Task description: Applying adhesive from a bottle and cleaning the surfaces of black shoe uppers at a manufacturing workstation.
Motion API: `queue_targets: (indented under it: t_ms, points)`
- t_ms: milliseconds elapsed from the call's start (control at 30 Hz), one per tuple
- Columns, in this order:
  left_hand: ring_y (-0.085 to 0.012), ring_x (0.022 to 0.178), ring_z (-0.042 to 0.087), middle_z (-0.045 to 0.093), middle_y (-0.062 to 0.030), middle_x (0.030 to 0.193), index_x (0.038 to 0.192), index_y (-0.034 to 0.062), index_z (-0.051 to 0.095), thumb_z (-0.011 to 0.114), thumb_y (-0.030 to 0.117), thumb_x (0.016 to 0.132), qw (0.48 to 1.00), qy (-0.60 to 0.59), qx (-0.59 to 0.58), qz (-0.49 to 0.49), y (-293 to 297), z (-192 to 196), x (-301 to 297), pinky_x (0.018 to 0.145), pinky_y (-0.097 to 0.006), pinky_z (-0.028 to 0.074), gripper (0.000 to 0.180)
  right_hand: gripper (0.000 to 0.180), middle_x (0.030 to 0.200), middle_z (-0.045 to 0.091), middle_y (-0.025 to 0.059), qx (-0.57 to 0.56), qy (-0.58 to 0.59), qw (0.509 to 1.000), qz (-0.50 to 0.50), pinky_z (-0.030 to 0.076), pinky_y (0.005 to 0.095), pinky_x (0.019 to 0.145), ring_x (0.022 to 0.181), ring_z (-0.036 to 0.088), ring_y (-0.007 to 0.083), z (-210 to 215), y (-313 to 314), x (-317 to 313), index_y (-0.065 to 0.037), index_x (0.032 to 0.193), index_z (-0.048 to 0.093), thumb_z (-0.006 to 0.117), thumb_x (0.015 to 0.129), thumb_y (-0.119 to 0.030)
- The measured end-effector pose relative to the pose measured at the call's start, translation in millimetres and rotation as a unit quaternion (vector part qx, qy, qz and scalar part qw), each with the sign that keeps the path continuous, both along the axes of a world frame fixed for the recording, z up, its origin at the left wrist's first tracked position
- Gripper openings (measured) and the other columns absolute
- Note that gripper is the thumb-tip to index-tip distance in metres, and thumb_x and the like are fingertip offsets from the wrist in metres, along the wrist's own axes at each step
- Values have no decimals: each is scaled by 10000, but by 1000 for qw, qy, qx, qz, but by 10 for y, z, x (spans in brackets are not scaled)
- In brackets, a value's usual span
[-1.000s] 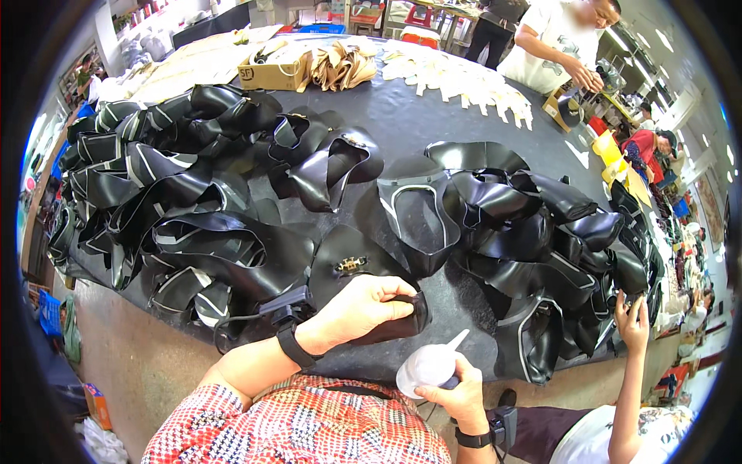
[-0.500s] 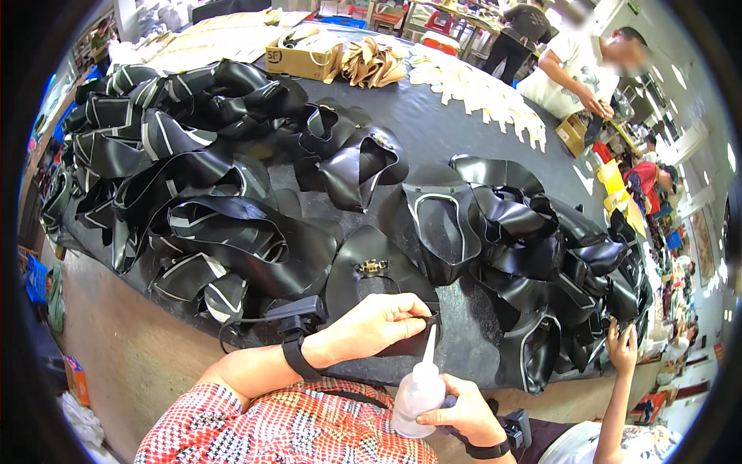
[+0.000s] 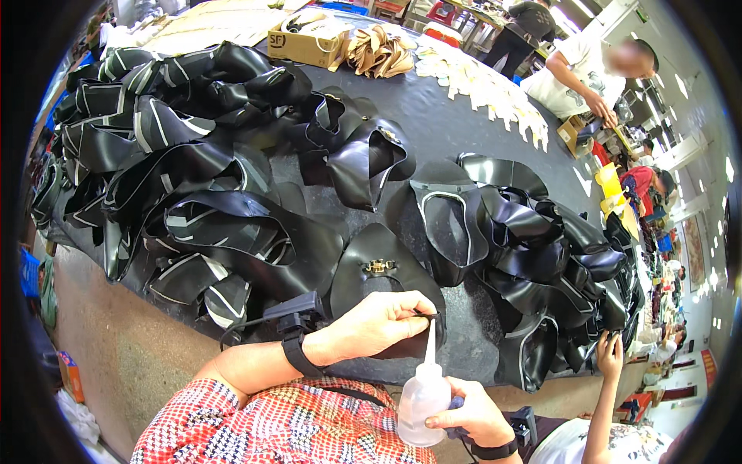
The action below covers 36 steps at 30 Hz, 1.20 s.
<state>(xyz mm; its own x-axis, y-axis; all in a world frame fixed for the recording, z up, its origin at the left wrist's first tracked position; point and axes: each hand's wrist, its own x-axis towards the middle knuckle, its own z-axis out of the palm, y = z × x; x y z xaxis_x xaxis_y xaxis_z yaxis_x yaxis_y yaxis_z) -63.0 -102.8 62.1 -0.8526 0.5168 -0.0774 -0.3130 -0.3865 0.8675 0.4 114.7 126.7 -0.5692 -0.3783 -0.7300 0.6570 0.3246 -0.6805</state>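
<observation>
My left hand point(image 3: 379, 325) pinches the edge of a black leather shoe upper point(image 3: 375, 243) between thumb and fingers. A gold-coloured metal buckle point(image 3: 379, 267) sits on this piece, which lies at the table's near edge. In my right hand point(image 3: 475, 414) is a translucent squeeze bottle point(image 3: 423, 406) with a long white nozzle. The bottle stands nearly upright, nozzle up, its tip close beside the edge held by my left fingers. Whether the tip touches the leather I cannot tell. Part of the piece is hidden behind my left hand.
Black leather pieces with pale edging point(image 3: 174, 127) are heaped at left, with another heap point(image 3: 525, 224) at right. Farther back are a cardboard box point(image 3: 301, 48), tan strips point(image 3: 379, 50) and cream pieces point(image 3: 483, 85). A co-worker's hand point(image 3: 609, 354) touches the right heap.
The view has shifted slightly. My left hand keeps its pinch, and the bottle remains in my right hand with its tip near the leather edge. The co-worker's hand at right has moved slightly.
</observation>
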Motion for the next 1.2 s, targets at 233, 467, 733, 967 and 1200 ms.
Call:
queue_targets:
  t_ms: [233, 467, 733, 967, 1200]
  points:
    - [-56, 872, 537, 593, -16, 934, 1046, -3, 539, 506, 45, 877, 1000, -11, -15, 3, -39, 54, -26, 787, -210, 425, 179, 518, 952, 625, 85, -80, -81, 991, -70, 447, 281, 819, 871, 591, 152, 54, -65, 4, 51, 1074, 551, 737, 596, -20]
    - [-44, 836, 536, 597, -5, 915, 1048, 0, 538, 505, 56, 878, 999, -39, -7, 4, -28, 13, -40, 764, -203, 427, 182, 534, 987, 619, 106, -110, -125, 982, -84, 450, 312, 851, 909, 597, 186, 52, -54, -22, 65, 1119, 519, 701, 623, -9]
    - [-40, 835, 534, 597, -1, 913, 1041, 0, 557, 521, 48, 866, 999, -29, -22, 16, -15, -24, -60, 760, -200, 425, 185, 540, 1005, 615, 116, -141, -157, 973, -91, 453, 324, 856, 915, 599, 197, 49, -14, -27, 69, 1129, 512, 694, 626, -6]
    - [-45, 817, 533, 594, -2, 901, 1028, 6, 564, 536, 45, 851, 998, -55, -16, 11, -60, 13, -83, 748, -197, 420, 184, 531, 1008, 612, 88, -138, -126, 980, -69, 440, 292, 841, 929, 570, 142, -27, 19, -44, 28, 1122, 536, 740, 636, -36]
    - [-58, 798, 532, 595, 5, 852, 941, 14, 596, 550, 76, 843, 996, -88, -17, 24, -385, -143, -32, 758, -201, 405, 124, 545, 936, 623, 67, 65, 372, 908, -182, 453, 283, 792, 854, 577, 142, -789, 313, -73, 16, 1040, 564, 803, 565, -102]
